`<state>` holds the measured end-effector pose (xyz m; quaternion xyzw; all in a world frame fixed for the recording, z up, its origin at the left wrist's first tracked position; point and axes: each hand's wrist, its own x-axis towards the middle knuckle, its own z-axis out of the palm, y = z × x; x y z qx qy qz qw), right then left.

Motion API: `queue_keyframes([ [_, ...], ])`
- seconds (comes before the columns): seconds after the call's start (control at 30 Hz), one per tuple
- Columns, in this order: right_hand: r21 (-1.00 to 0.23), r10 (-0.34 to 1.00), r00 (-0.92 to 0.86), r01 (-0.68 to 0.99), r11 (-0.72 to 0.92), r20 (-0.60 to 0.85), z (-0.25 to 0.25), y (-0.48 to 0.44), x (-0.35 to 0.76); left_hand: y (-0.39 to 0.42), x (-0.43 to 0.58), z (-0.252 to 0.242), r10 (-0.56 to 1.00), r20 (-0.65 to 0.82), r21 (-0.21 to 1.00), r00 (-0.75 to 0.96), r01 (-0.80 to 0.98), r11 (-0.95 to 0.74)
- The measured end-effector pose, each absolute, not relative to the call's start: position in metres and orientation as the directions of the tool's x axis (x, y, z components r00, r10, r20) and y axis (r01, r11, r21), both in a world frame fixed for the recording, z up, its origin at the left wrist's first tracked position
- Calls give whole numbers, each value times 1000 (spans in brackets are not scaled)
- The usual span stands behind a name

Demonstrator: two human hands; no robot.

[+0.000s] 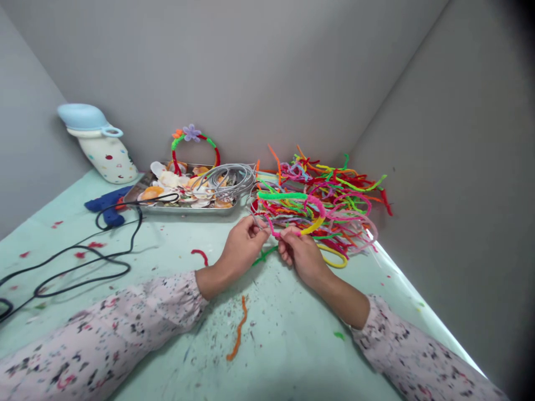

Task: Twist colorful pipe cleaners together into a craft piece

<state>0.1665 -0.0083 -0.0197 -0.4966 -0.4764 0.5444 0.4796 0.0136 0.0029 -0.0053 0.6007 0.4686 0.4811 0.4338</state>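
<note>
My left hand [243,245] and my right hand [300,253] meet at the middle of the pale green table [292,334]. Together they pinch a headband [292,209] wrapped in green, pink and yellow pipe cleaner. The left hand holds its bare grey end, the right hand pinches the pink wrapped part. The band arches away from me, over a big heap of pipe cleaners [330,192] in several colours. A green pipe cleaner [264,256] lies under my hands.
A metal tray [167,207] of seashells and grey headbands [228,177] stands behind, with a finished flower headband [194,142]. A blue glue gun [106,203] and its black cord [83,262] lie left. A white jug [102,146] is in the corner. An orange pipe cleaner [238,331] lies near me.
</note>
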Motion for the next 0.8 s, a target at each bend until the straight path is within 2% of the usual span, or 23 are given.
queue_keyframes([
  [0.17,-992,993,-42,-57,-111,-108,-19,-9,165,3,13,-6,967,196,974,164,79,-211],
  [0.57,-996,996,-43,-9,-84,-84,-19,-9,167,5,10,-11,941,259,946,217,137,-293],
  [0.8,-995,996,-35,-42,-89,-87,-15,-11,165,6,8,-11,930,298,895,214,277,-350],
])
